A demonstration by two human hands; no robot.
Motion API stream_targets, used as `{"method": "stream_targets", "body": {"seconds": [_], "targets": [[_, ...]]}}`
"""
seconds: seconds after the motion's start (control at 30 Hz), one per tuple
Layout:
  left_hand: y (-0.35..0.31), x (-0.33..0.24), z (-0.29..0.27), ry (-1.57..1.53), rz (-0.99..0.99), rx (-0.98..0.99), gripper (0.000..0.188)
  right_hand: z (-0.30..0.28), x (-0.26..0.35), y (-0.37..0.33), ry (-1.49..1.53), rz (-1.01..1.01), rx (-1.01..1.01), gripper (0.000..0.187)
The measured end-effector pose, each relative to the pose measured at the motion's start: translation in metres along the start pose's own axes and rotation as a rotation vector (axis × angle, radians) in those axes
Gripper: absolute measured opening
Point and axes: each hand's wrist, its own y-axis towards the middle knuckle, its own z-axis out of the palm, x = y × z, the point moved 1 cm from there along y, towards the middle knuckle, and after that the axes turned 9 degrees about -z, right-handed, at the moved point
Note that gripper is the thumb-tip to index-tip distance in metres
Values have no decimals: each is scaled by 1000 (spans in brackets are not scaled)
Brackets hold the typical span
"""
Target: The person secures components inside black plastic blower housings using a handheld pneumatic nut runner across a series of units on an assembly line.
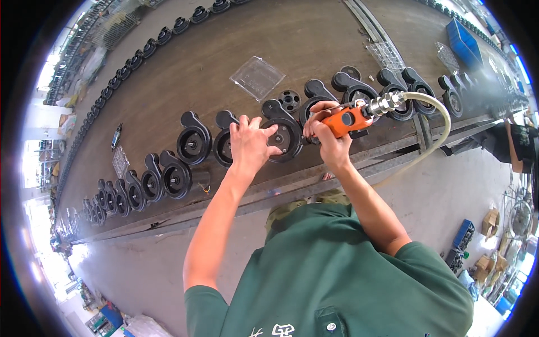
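Observation:
My right hand is wrapped round an orange air tool, which has a metal coupling and a pale hose at its right end. The tool's left end is near the rim of a black round housing with a raised neck; whether they touch, I cannot tell. Over the left side of that housing lies my left hand, fingers spread, thumb and forefinger reaching onto its rim. Partly behind my left hand stands another black housing. A small black disc with holes rests just beyond the middle housing.
Similar black housings line the bench's near edge on both sides, and another row runs along the far side. A clear plastic tray lies on the brown bench. The pale hose loops down at right. A blue crate sits far right.

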Motion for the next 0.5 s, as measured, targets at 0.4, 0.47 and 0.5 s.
{"method": "stream_targets", "body": {"seconds": [0.4,0.47,0.5], "targets": [[-7,6,22,-180,-8,-200,50,27,-34,1,-216,60,21,25],[-4,2,19,-105,-42,-101,53,30,-33,3,-245,83,37,25],[-3,1,18,-68,-58,-50,54,29,-36,2,-248,93,50,25]]}}
